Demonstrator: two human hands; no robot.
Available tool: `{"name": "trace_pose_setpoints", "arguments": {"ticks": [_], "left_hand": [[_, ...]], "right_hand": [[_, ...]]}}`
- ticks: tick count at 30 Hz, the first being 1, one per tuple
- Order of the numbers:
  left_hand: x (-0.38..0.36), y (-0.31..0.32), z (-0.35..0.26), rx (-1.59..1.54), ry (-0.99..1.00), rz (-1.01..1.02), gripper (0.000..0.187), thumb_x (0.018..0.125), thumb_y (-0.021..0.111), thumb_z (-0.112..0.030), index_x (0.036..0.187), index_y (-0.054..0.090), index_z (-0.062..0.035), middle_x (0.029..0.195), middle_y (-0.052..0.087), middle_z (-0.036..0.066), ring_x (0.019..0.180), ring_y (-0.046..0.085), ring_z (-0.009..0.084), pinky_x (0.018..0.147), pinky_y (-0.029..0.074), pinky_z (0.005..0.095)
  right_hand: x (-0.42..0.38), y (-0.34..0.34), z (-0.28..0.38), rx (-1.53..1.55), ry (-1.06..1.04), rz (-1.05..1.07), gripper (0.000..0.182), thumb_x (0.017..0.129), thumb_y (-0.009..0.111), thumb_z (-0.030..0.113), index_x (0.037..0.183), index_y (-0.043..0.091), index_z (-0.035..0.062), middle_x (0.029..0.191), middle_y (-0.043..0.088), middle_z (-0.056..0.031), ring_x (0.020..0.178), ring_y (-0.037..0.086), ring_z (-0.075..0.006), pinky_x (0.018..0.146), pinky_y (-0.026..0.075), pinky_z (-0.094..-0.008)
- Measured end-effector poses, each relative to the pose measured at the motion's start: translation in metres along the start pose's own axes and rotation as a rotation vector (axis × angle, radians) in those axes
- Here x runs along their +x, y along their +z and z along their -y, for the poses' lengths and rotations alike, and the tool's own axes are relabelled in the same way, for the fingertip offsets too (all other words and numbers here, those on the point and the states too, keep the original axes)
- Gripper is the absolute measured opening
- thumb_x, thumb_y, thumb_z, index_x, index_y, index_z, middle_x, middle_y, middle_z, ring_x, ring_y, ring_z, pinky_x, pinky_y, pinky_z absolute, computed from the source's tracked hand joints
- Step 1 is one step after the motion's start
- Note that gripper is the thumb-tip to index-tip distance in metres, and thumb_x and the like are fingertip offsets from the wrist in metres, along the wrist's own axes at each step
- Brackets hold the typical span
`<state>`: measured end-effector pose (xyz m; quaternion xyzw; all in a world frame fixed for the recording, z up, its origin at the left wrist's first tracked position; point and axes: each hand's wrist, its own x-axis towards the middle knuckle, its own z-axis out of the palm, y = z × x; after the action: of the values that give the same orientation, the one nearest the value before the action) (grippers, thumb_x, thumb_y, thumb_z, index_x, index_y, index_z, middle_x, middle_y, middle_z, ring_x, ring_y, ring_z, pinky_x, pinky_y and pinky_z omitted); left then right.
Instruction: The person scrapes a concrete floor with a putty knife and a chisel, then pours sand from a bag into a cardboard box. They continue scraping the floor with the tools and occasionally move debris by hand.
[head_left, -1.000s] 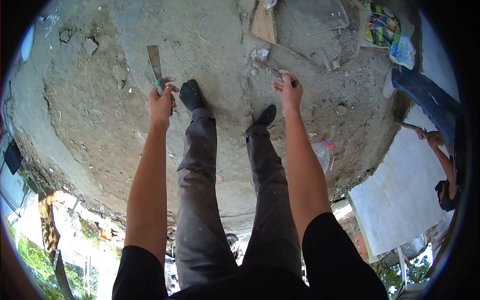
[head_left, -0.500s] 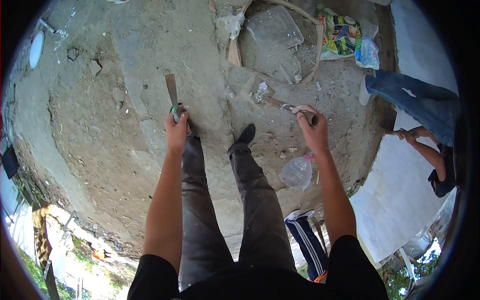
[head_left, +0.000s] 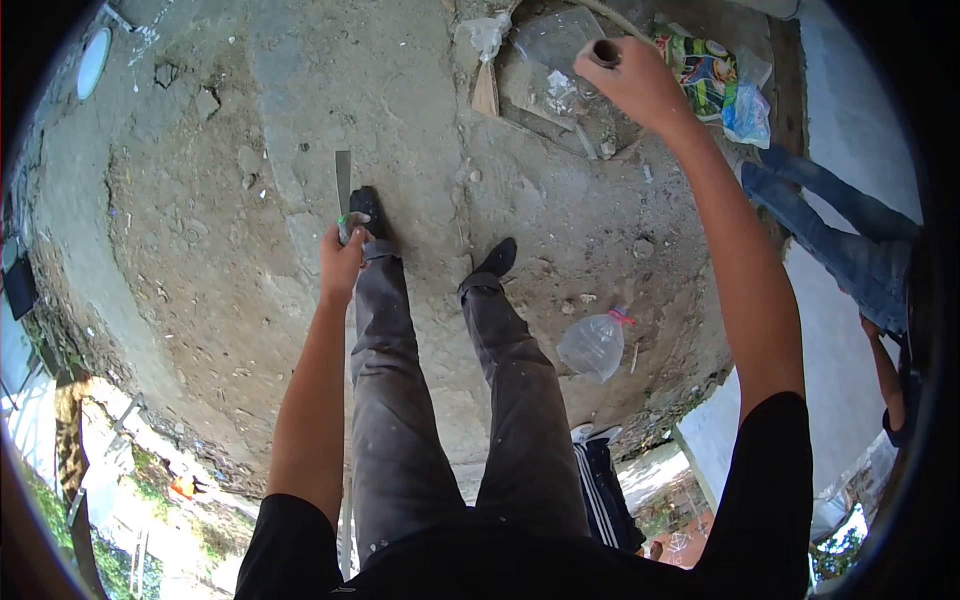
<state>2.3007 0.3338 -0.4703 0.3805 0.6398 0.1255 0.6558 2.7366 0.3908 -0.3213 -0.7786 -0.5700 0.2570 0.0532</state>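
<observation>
My left hand [head_left: 341,262] is closed around a putty knife [head_left: 343,182], its flat metal blade pointing away from me and some green on the handle. My right hand [head_left: 648,90] reaches far forward, wrapped around the round, hollow-ended handle of a scraper [head_left: 604,53]. Much of that tool is hidden by the hand. A whitish lump [head_left: 561,88] shows just left of the fingers, seemingly on the tool's end. Below this hand lies an open, low-sided frame [head_left: 486,92] with a clear plastic sheet or lid [head_left: 545,40] and rubble inside.
A colourful printed sack [head_left: 712,80] and a blue-white plastic bag [head_left: 748,115] lie at the upper right. A clear plastic bottle [head_left: 592,347] is on the dirt ground. Another person's jeans [head_left: 835,220] show beside a pale wall [head_left: 860,90]. Someone in striped trousers [head_left: 600,490] is behind me.
My right hand has swung forward and up with the scraper, from above bare ground to over the frame. The left hand has barely moved. At the right, the other person has shifted.
</observation>
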Motion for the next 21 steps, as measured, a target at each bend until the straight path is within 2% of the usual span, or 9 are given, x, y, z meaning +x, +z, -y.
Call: {"name": "trace_pose_setpoints", "arguments": {"ticks": [2, 6, 8, 9, 11, 15, 17, 21], "left_hand": [[0.000, 0.001, 0.001, 0.009, 0.011, 0.007, 0.021, 0.092, 0.055, -0.011, 0.110, 0.063, -0.0043, 0.077, 0.063, 0.003, 0.049, 0.046, 0.0048, 0.044, 0.039, 0.0222], [-0.003, 0.006, 0.005, 0.044, 0.019, 0.003, 0.021, 0.092, 0.055, -0.011, 0.110, 0.063, -0.0044, 0.076, 0.063, 0.002, 0.049, 0.046, 0.0046, 0.044, 0.039, 0.0222], [-0.001, 0.010, 0.007, 0.041, 0.021, 0.019, 0.020, 0.092, 0.055, -0.011, 0.109, 0.063, -0.0044, 0.076, 0.062, 0.002, 0.049, 0.046, 0.0045, 0.044, 0.039, 0.0222], [0.000, 0.014, 0.008, 0.042, 0.024, 0.035, 0.020, 0.092, 0.055, -0.012, 0.109, 0.063, -0.0045, 0.076, 0.062, 0.002, 0.049, 0.046, 0.0044, 0.044, 0.039, 0.0221], [-0.001, 0.020, 0.007, 0.020, 0.019, 0.043, 0.019, 0.091, 0.055, -0.011, 0.107, 0.064, -0.0053, 0.075, 0.063, 0.002, 0.048, 0.046, 0.0046, 0.043, 0.039, 0.0223], [-0.001, 0.025, 0.000, 0.026, 0.001, 0.068, 0.019, 0.090, 0.055, -0.011, 0.106, 0.064, -0.0061, 0.074, 0.064, 0.002, 0.048, 0.047, 0.0050, 0.043, 0.040, 0.0228], [0.001, 0.025, 0.000, 0.050, 0.010, 0.060, 0.019, 0.091, 0.055, -0.011, 0.108, 0.064, -0.0056, 0.076, 0.064, 0.002, 0.048, 0.046, 0.0046, 0.043, 0.040, 0.0225], [0.006, 0.022, 0.005, 0.074, 0.038, 0.074, 0.020, 0.093, 0.054, -0.010, 0.110, 0.063, -0.0054, 0.076, 0.064, 0.002, 0.048, 0.045, 0.0042, 0.043, 0.039, 0.0219]], "right_hand": [[0.020, 0.010, 0.007, -0.121, -0.167, -0.006, 0.048, 0.087, 0.057, 0.043, 0.069, 0.059, -0.0014, 0.057, 0.054, -0.0122, 0.055, 0.055, -0.0232, 0.058, 0.042, -0.0378], [0.035, 0.010, 0.038, -0.228, -0.155, 0.079, 0.048, 0.085, 0.057, 0.045, 0.069, 0.060, -0.0006, 0.057, 0.056, -0.0119, 0.052, 0.051, -0.0282, 0.057, 0.042, -0.0399], [0.025, -0.018, 0.079, -0.284, -0.002, 0.246, 0.037, 0.078, 0.067, 0.030, 0.079, 0.060, -0.0064, 0.059, 0.056, -0.0207, 0.050, 0.055, -0.0307, 0.051, 0.043, -0.0419], [0.025, -0.017, 0.080, -0.290, 0.002, 0.248, 0.037, 0.078, 0.067, 0.030, 0.079, 0.060, -0.0064, 0.059, 0.056, -0.0207, 0.050, 0.055, -0.0307, 0.051, 0.043, -0.0419], [0.028, -0.013, 0.082, -0.372, -0.159, 0.278, 0.045, 0.078, 0.065, 0.038, 0.075, 0.060, -0.0064, 0.061, 0.058, -0.0210, 0.053, 0.057, -0.0312, 0.053, 0.044, -0.0434], [0.036, 0.006, 0.084, -0.398, -0.241, 0.229, 0.042, 0.078, 0.065, 0.035, 0.070, 0.060, -0.0058, 0.061, 0.058, -0.0190, 0.054, 0.058, -0.0305, 0.054, 0.044, -0.0429], [0.039, 0.015, 0.080, -0.359, -0.408, 0.007, 0.041, 0.079, 0.065, 0.033, 0.066, 0.059, -0.0057, 0.058, 0.056, -0.0178, 0.053, 0.057, -0.0281, 0.053, 0.045, -0.0420], [0.033, 0.001, 0.083, -0.413, -0.246, 0.165, 0.041, 0.079, 0.065, 0.033, 0.065, 0.058, -0.0057, 0.057, 0.056, -0.0176, 0.052, 0.057, -0.0269, 0.053, 0.044, -0.0415]]}}
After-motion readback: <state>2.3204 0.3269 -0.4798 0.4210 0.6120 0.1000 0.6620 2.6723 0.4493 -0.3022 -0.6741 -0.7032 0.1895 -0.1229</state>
